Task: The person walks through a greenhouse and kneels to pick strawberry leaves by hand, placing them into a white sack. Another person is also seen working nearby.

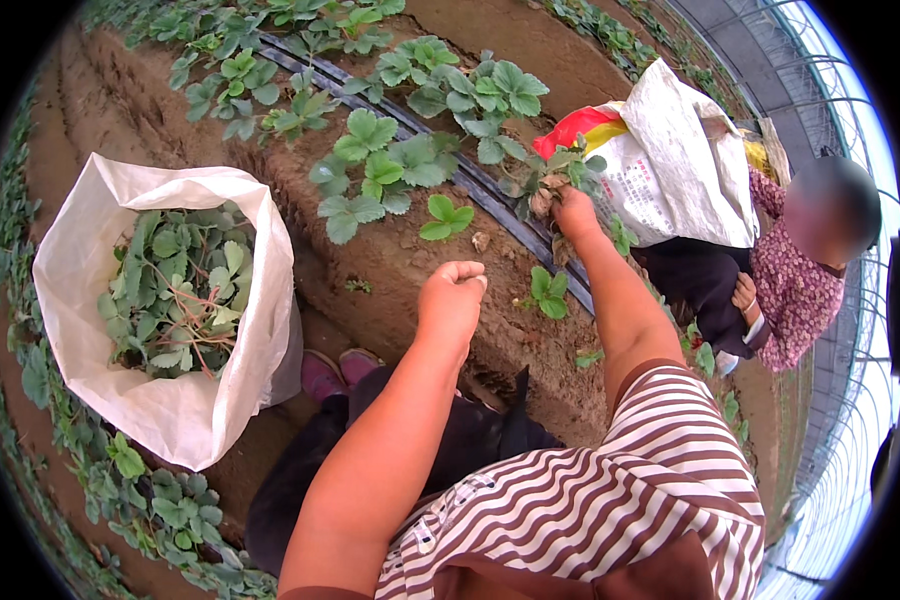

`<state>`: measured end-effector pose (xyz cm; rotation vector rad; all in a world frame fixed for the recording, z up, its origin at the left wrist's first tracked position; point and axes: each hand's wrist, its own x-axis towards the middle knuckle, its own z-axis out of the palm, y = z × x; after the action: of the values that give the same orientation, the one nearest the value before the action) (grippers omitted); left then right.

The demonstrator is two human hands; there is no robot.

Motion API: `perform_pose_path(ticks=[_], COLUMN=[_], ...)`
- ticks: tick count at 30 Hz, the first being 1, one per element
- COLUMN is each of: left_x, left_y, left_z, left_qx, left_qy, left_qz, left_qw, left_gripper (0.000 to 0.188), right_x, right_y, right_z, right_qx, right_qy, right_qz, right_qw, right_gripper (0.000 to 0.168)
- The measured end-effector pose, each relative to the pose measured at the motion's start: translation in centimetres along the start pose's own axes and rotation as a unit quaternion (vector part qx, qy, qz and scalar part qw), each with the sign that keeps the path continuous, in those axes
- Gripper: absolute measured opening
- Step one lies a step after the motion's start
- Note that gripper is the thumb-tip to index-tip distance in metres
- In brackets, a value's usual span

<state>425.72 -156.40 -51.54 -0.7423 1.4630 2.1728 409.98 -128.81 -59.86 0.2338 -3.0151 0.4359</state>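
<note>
Strawberry plants [382, 169] grow on the soil ridge in front of me. My right hand [576, 214] is closed around a bunch of dry and green strawberry leaves [551, 187] above the black drip tape [495, 206], close to a printed woven sack. My left hand [451, 300] hovers over the ridge with its fingertips pinched together; whether something small is between them cannot be told. Below and right of its fingers, a small seedling [549, 292] stands in the soil. To my left an open white woven sack [259, 217] holds many picked leaves and stems [180, 292].
A co-worker [802, 277] in a floral top sits at the right, beside the white printed sack [682, 157]. More planted rows [172, 517] run along the left and bottom left. The greenhouse frame [832, 97] curves along the right edge.
</note>
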Motion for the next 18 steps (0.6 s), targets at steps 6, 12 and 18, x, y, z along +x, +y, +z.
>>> perform_pose_path(ticks=[6, 12, 18], left_x=[0.1, 0.1, -0.1], left_y=[-0.2, -0.5, -0.1], left_z=[0.2, -0.1, 0.2], left_qx=[0.008, 0.016, 0.034], left_qy=[-0.023, -0.014, -0.018], left_qz=[0.008, 0.014, 0.001], left_qw=[1.0, 1.0, 0.999], left_gripper=[0.025, 0.024, 0.025], right_x=[-4.9, -1.5, 5.9], right_y=[0.4, 3.6, 8.5], right_z=[-3.1, -0.2, 2.4], right_qx=[0.627, 0.521, -0.01], right_qy=[0.272, 0.195, -0.07], right_qz=[0.323, 0.486, 0.415], right_qw=[0.654, 0.674, 0.907], right_gripper=[0.028, 0.033, 0.03])
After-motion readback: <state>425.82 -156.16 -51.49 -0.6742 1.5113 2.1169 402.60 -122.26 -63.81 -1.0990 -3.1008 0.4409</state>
